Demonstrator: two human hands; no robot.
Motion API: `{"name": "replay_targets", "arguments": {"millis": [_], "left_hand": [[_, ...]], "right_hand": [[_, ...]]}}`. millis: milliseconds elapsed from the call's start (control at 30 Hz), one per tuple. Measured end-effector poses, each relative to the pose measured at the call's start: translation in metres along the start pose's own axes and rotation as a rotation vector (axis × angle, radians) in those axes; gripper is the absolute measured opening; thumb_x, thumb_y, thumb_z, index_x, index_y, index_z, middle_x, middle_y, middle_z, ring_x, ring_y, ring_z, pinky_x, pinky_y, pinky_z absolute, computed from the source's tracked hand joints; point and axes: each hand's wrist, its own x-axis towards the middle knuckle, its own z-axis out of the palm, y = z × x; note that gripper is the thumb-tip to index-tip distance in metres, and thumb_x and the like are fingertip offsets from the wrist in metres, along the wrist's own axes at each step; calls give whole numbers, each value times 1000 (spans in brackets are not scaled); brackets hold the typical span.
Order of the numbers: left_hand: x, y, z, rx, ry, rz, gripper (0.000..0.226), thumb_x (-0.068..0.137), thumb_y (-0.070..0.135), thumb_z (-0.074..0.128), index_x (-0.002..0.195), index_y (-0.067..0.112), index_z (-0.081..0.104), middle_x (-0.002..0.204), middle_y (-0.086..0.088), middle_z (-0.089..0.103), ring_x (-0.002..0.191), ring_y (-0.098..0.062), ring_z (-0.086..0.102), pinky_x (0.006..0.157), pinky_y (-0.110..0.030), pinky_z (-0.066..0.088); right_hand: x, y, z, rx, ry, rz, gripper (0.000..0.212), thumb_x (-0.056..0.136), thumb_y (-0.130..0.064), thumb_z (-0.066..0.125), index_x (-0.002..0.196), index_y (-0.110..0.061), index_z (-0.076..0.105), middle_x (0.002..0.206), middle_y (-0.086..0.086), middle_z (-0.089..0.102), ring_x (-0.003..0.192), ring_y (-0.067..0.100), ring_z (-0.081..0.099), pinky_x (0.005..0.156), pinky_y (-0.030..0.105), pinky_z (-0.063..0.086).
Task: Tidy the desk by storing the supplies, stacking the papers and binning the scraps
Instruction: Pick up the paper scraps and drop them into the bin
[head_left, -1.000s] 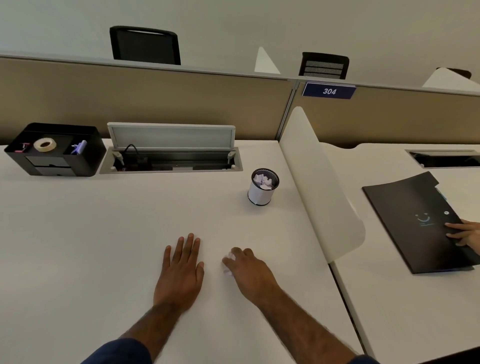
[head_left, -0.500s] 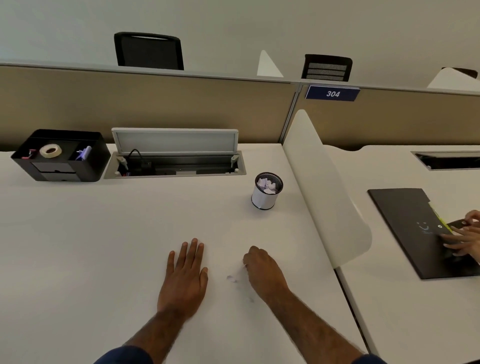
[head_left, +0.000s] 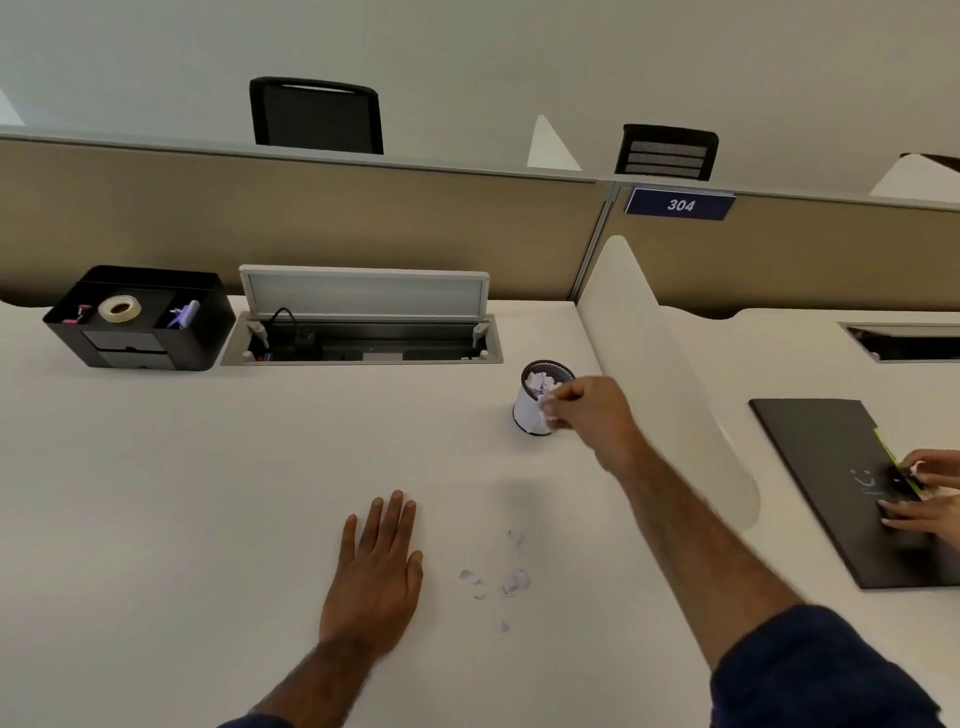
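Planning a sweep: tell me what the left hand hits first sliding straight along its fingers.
The left hand crosses bare desk, then probably meets the open cable hatch; the paper scraps lie right of that line.

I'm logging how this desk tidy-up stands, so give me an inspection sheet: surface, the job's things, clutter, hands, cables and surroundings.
Surface: white desk, no spills seen.
Job's things: cup by the divider, holding paper bits; black organiser at back left with a tape roll inside.
Clutter: small paper scraps loose on the desk, right of the left hand.
Hands: left hand flat on the desk, fingers straight; right hand pinches a scrap wad beside the cup's rim.
Cables: one black cable in the open cable tray.
Surroundings: beige partition with a 304 sign, chairs behind it, a black folder under another person's hands on the next desk.
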Motion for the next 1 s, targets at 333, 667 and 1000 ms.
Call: {"name": "replay_targets", "arguments": {"millis": [333, 667, 1000], "left_hand": [[1, 0, 2, 13, 4, -1, 66, 104, 43, 24, 165, 22, 9, 173, 2, 5, 160, -21, 5, 125, -46, 3], [1, 0, 0, -2, -2, -8, 66, 105, 42, 23, 165, 23, 2, 173, 4, -3, 160, -18, -4, 126, -45, -1], [0, 0, -1, 2, 4, -7, 66, 105, 45, 17, 164, 24, -2, 172, 4, -9, 159, -18, -9, 126, -45, -5]], "right_hand": [[95, -11, 24, -954, -62, -58, 11, 80, -12, 65, 79, -3, 71, 78, 12, 68, 77, 30, 68, 65, 25, 45], [103, 4, 27, -995, -87, -57, 21, 88, -24, 66, 99, -8, 73, 103, 13, 72, 93, 33, 67, 72, 30, 51], [97, -8, 5, -885, 41, -216, 21, 84, -2, 58, 82, -18, 72, 98, 3, 72, 90, 24, 65, 73, 30, 52]]}}
